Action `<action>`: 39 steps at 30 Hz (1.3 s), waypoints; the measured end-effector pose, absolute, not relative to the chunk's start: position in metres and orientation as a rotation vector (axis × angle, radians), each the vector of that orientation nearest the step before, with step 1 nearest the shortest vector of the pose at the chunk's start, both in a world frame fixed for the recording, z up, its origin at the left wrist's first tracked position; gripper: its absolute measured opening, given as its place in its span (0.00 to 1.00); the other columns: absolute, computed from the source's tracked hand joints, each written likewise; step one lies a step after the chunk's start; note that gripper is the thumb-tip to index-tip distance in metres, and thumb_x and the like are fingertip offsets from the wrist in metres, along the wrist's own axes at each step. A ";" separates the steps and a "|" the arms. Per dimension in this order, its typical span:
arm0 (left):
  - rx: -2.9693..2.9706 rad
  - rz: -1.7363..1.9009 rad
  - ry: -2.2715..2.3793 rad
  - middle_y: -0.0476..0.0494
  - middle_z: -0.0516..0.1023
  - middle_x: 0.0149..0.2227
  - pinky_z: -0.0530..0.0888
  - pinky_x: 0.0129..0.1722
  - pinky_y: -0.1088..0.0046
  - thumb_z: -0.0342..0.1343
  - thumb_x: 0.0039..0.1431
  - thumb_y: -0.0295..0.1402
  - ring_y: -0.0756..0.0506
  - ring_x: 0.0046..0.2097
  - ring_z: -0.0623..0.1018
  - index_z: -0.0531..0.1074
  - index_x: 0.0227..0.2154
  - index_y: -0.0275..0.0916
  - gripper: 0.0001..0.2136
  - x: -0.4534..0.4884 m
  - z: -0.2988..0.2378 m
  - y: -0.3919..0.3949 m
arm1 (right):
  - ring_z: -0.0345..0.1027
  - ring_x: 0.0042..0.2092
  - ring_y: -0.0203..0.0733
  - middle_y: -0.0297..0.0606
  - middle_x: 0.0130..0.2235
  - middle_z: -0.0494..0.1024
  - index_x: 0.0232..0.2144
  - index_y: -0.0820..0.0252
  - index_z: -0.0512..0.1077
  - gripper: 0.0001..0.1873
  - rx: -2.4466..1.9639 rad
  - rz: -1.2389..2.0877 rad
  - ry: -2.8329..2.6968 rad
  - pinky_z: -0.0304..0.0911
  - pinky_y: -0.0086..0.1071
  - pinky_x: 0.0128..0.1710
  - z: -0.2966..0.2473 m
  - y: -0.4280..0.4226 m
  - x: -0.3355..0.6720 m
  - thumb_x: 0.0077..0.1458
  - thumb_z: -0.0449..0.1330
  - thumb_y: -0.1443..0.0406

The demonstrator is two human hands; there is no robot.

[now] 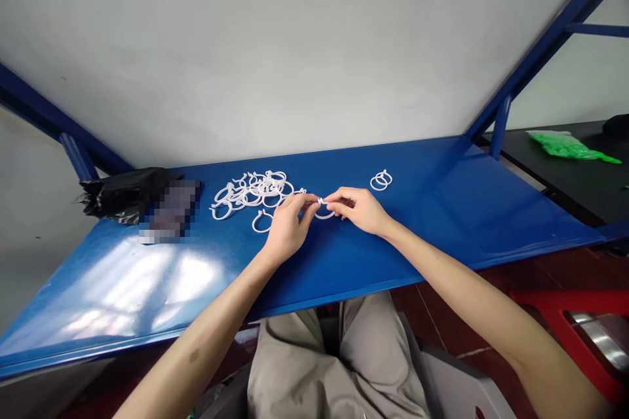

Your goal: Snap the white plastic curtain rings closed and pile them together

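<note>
Now, thumbs and fingertips nipped together, the left hand (289, 226) and the right hand (361, 209) share one white ring (324, 217) by its top, over the middle of the blue surface (393, 255)! A heap of rings (268, 186) sits just left; two overlapping rings (382, 178) lie off right.

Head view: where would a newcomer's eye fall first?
A glossy blue tabletop dominates, bearing a pile of thin white rings left of centre. Mid-picture, the left hand and right hand pinch one white ring. A bright green bundle lies far right on a black table.
</note>
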State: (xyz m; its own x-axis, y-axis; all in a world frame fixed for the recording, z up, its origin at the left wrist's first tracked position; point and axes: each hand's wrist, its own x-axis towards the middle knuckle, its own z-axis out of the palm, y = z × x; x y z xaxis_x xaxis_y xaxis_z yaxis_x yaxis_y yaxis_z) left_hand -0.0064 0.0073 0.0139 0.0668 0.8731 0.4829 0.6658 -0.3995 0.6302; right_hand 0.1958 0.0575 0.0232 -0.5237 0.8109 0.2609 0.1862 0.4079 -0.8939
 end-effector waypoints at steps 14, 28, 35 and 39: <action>2.257 1.236 1.548 0.46 0.80 0.36 0.73 0.40 0.70 0.53 0.69 0.35 0.46 0.38 0.76 0.76 0.37 0.40 0.08 -0.007 0.005 0.008 | 0.70 0.30 0.35 0.37 0.35 0.81 0.36 0.59 0.81 0.12 -0.878 1.010 -1.983 0.65 0.31 0.32 0.022 0.056 0.192 0.61 0.64 0.57; 2.547 1.149 1.463 0.45 0.78 0.34 0.72 0.38 0.68 0.49 0.71 0.34 0.45 0.37 0.71 0.73 0.35 0.40 0.10 -0.007 0.001 0.004 | 0.71 0.33 0.36 0.35 0.32 0.79 0.29 0.58 0.79 0.08 -0.824 0.858 -2.099 0.64 0.30 0.36 0.014 0.053 0.191 0.61 0.64 0.66; 2.666 1.056 1.533 0.44 0.77 0.32 0.71 0.38 0.67 0.48 0.71 0.33 0.44 0.36 0.71 0.73 0.32 0.39 0.12 -0.005 0.002 0.005 | 0.72 0.34 0.37 0.35 0.32 0.79 0.31 0.58 0.79 0.07 -0.845 0.745 -2.175 0.64 0.30 0.37 0.010 0.052 0.188 0.62 0.63 0.68; 2.585 1.075 1.618 0.43 0.79 0.35 0.72 0.42 0.65 0.46 0.72 0.34 0.43 0.40 0.73 0.74 0.37 0.39 0.12 -0.002 0.005 0.008 | 0.72 0.35 0.37 0.35 0.35 0.79 0.35 0.58 0.79 0.06 -0.871 0.659 -2.139 0.65 0.31 0.39 0.012 0.056 0.186 0.64 0.62 0.67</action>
State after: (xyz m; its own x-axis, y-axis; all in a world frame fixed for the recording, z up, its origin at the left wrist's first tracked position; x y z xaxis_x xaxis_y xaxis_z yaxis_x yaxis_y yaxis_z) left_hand -0.0024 0.0083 0.0051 0.2797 0.7677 0.5766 0.8288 -0.4962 0.2587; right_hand 0.1861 0.0557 0.0122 -0.5097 0.7467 0.4273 0.3765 0.6402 -0.6697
